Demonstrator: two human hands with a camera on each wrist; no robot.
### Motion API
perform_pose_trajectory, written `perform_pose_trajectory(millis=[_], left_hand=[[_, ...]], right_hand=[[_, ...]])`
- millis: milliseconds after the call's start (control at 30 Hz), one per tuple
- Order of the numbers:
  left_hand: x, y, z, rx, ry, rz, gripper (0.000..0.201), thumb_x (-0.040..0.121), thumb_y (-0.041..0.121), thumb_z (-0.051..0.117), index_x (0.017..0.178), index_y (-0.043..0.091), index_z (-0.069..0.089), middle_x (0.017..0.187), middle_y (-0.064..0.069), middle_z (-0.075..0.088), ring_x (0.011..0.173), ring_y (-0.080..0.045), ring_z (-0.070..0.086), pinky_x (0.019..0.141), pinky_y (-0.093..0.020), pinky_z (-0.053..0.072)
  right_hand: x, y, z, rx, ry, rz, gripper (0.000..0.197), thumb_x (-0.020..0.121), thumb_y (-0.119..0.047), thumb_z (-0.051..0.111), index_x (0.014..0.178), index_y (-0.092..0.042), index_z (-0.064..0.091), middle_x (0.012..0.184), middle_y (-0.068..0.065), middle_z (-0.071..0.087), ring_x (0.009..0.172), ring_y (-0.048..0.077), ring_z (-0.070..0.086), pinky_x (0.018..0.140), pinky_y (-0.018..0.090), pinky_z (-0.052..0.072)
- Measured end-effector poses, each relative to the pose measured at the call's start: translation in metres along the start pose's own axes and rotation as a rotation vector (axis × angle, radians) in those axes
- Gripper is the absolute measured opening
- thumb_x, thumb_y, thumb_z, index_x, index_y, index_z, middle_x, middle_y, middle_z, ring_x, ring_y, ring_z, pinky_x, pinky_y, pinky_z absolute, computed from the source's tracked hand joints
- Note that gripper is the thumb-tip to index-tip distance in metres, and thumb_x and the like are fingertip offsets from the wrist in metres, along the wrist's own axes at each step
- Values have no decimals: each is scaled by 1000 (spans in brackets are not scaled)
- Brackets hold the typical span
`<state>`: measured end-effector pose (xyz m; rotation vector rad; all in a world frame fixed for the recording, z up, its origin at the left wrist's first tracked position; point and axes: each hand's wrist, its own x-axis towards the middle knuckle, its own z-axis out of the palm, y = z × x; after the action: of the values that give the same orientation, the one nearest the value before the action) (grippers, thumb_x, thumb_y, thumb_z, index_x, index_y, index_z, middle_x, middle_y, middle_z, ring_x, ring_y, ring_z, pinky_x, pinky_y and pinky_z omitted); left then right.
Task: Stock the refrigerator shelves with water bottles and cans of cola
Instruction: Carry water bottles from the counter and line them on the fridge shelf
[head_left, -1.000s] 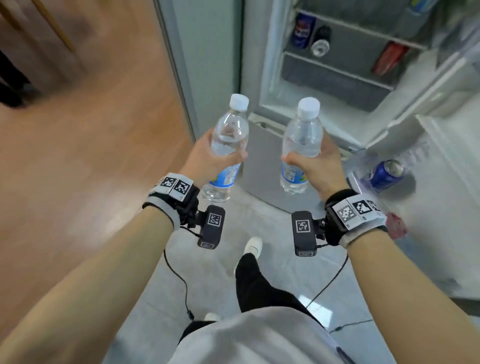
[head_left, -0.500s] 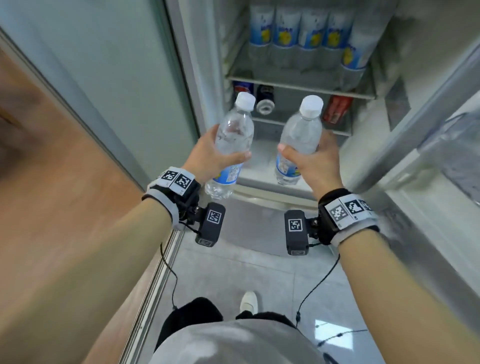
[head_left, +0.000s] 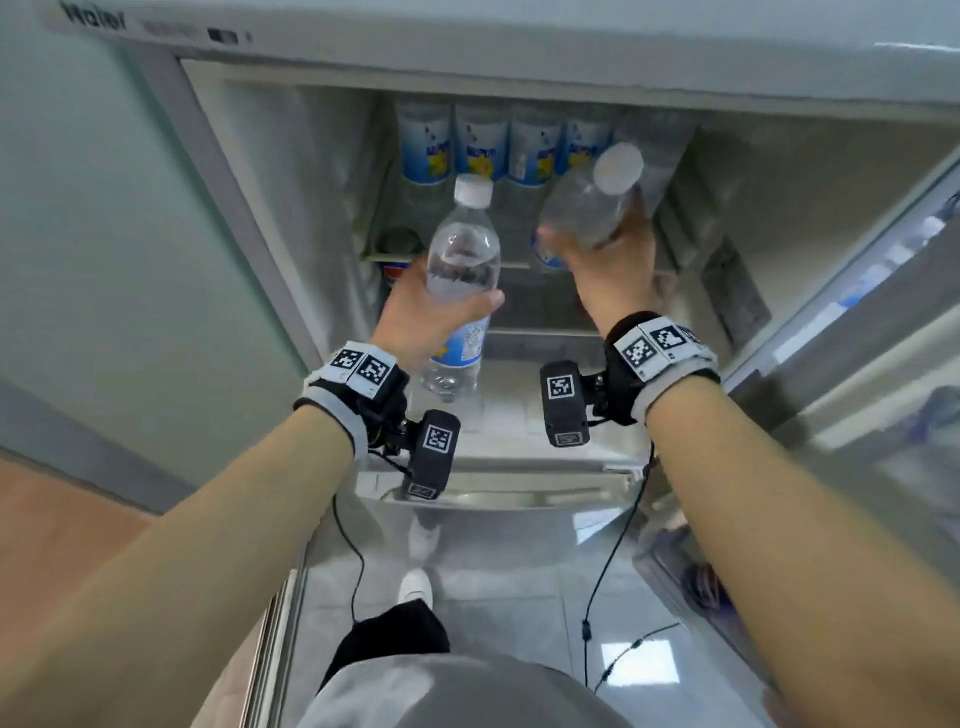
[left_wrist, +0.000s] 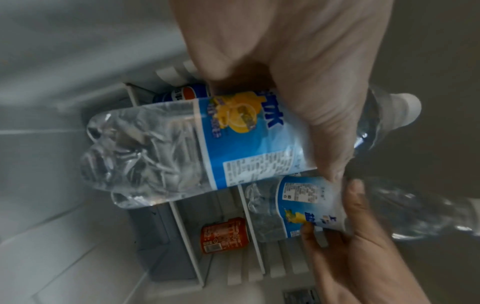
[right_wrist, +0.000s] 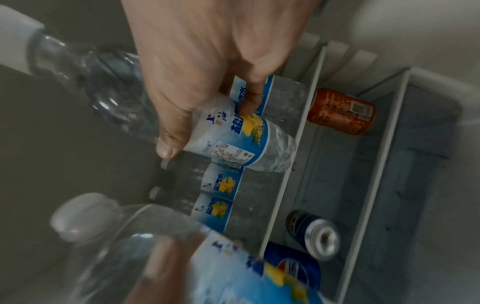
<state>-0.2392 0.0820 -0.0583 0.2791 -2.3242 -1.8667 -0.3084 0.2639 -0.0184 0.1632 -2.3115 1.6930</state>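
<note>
My left hand (head_left: 431, 317) grips a clear water bottle (head_left: 462, 265) with a white cap and blue label, upright in front of the open refrigerator. My right hand (head_left: 610, 260) grips a second water bottle (head_left: 587, 205), tilted with its base towards the upper shelf (head_left: 511, 264). Several water bottles (head_left: 478, 150) stand in a row at the back of that shelf. The right wrist view shows my thumb and fingers round the label of the right bottle (right_wrist: 233, 139). On the shelf below lie an orange can (right_wrist: 340, 111), a dark can (right_wrist: 314, 234) and a blue cola can (right_wrist: 291, 265).
The refrigerator door (head_left: 857, 291) hangs open on the right, with items in its bins. The refrigerator's left wall (head_left: 270, 208) is close to my left hand. Below are grey floor tiles (head_left: 493, 597) and my white shoe (head_left: 415, 587); wooden floor (head_left: 52, 519) lies left.
Both hands have risen and moved into the refrigerator opening with their bottles. The right bottle has gone higher and tilted towards the upper shelf; the left one stays upright.
</note>
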Motion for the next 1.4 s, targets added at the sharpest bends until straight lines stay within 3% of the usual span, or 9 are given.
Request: perform_pose_trajectory(millis=[100,300,400,600,767,867,1000,1133,1400], left_hand=[[23,4,-5,-9,-20,15,48,73,31,86,114,18,64,101,8,73,90,-1,70,79,-18,57],[57,3,-12,-36,-50,0,61,64,45,87,114,20,63,105,-1,73,96,-20,73,87,-43,59],[64,0,-10,-59,-41,-5,57,68,34,88,116,16,63,106,-3,73,97,-19,72,86,-39,59],[69,-4,-8,-72,-49,4,55,73,24,86,120,12,60,110,-4,71,100,-18,70,80,-27,56],[67,-1,-11,-55,-29,14,55,73,27,85,121,19,60,111,4,69,102,-10,67,75,-15,54],[62,1,-12,-69,-25,14,59,72,32,86,123,20,59,114,4,69,106,-12,67,84,-25,55],[55,1,-12,-63,-15,-2,46,76,28,84,113,26,58,108,11,67,101,-4,66,77,-13,54],[49,-5,-11,-54,-31,-7,41,76,26,84,104,33,54,101,16,65,95,3,64,72,-11,50],[46,-4,-17,-34,-24,0,53,76,31,84,121,22,56,107,12,65,97,3,63,69,-7,47]], right_hand=[[30,-2,12,-32,2,-33,66,74,-28,82,130,-16,49,126,-5,60,114,8,58,101,28,49],[74,1,33,-96,54,3,70,81,-31,76,137,-5,44,136,10,55,125,17,51,110,32,40],[87,-1,39,-141,96,-5,63,68,-52,72,109,-6,61,111,6,65,104,18,61,94,30,47],[93,-1,42,-223,170,-4,73,65,-64,69,115,-11,68,113,4,72,106,21,68,91,34,54],[92,-5,44,-242,150,-27,65,73,-57,73,121,-13,62,121,0,69,113,17,64,96,26,49],[93,0,43,-150,145,-23,65,82,-43,73,131,-7,50,129,4,63,116,13,59,96,16,41],[95,7,40,-124,127,-23,65,85,-31,71,136,-4,41,130,6,62,115,13,61,102,21,46],[99,7,43,-108,156,31,65,84,-34,70,136,-6,43,129,6,63,117,17,61,103,30,49],[84,16,38,-231,110,80,36,90,-20,54,123,-6,58,123,9,67,115,21,61,92,20,44]])
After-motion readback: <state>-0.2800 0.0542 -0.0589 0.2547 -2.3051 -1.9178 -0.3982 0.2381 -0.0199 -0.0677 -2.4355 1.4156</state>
